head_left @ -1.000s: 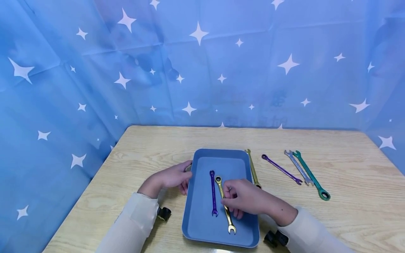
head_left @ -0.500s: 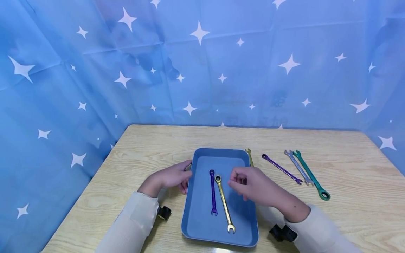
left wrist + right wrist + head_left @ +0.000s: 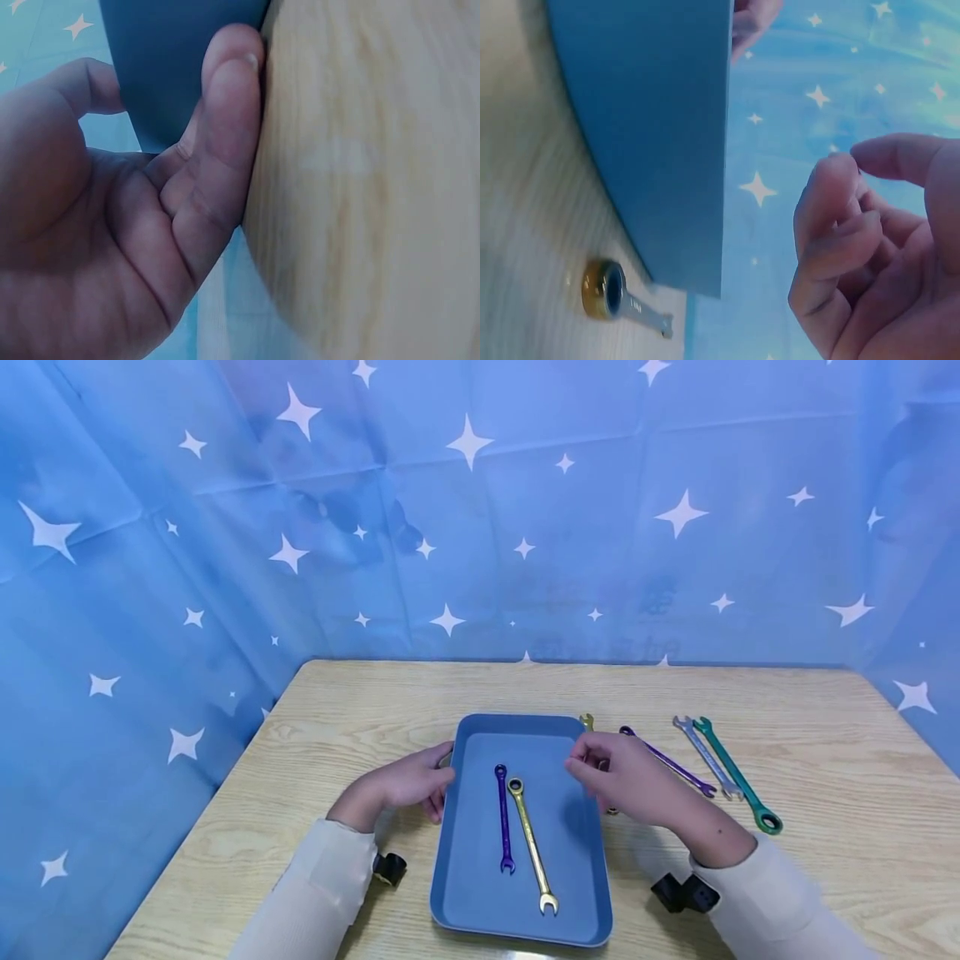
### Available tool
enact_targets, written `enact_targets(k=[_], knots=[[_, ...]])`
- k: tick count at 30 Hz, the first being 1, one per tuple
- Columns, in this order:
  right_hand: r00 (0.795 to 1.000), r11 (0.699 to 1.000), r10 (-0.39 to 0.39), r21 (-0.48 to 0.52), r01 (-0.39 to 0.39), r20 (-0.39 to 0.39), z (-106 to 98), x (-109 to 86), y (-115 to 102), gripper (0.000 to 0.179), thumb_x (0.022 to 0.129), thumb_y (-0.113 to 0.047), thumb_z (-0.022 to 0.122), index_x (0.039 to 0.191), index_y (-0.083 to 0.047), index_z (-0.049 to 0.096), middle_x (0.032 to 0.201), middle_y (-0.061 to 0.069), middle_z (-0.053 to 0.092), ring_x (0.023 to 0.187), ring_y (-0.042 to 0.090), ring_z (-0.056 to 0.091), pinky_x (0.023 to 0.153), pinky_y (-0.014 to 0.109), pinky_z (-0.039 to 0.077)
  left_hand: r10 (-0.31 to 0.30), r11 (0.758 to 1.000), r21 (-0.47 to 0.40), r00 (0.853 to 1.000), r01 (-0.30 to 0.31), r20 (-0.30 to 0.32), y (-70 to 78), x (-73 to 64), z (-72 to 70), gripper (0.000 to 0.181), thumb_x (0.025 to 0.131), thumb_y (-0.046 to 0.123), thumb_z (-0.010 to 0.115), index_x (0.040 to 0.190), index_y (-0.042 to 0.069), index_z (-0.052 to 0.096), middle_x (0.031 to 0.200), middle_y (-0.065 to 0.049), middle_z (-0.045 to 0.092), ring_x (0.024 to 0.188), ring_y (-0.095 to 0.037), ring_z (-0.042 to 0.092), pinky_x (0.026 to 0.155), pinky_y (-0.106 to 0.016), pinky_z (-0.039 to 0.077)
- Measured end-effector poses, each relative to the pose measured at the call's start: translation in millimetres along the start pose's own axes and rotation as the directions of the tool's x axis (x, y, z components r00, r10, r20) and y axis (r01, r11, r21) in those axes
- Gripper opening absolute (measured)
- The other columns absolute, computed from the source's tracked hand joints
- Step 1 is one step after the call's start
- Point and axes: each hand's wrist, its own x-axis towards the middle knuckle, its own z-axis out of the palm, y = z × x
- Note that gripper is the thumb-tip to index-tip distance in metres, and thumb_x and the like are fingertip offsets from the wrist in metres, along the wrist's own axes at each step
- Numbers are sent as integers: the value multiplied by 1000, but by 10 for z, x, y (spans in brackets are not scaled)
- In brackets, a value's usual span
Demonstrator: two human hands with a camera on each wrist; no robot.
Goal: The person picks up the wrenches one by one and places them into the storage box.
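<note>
My left hand (image 3: 405, 781) holds the left rim of a blue rectangular tray (image 3: 480, 893); in the left wrist view its thumb (image 3: 97, 86) is at the wall's top edge and the fingers lie against the outside. Two combination wrenches lie inside, a purple wrench (image 3: 504, 818) and a longer gold wrench (image 3: 533, 847). My right hand (image 3: 626, 777) is raised over the tray's right rim, loosely curled and holding nothing, thumb tip against the index fingertip. Beneath it another gold wrench (image 3: 600, 289) lies on the table beside the tray, partly hidden by the hand in the head view.
Right of the tray on the wooden table (image 3: 360, 710) lie a second purple wrench (image 3: 675, 766), a silver wrench (image 3: 708, 758) and a green wrench (image 3: 738, 777); the last two nearly side by side. A blue star-patterned cloth (image 3: 480, 527) hangs behind the table.
My right hand has moved up and right, from beside the gold wrench in the tray to above the tray's right rim. The left hand and tray stay put.
</note>
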Motion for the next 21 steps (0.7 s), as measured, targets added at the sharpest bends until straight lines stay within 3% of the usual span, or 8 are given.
enact_targets(k=[14,21], knots=[[994,990,55,-122,-67,-98,-170,67,198,19,102,-21,54,95,-6,64,73,11,61,53,25,60,43,32,44,-8,1000,4,1000,8,-2,17,-6,-5,74,97,22,41,162,13,6,75,-14,64,63,-27,68,70,-35,61],[989,963,65,-252,-97,-133,-190,97,306,20,102,-19,54,91,-6,64,61,2,53,49,17,47,45,30,38,-14,1000,-6,1000,14,-3,26,-12,-3,76,97,21,41,162,10,4,74,-15,64,63,-25,67,69,-35,61]])
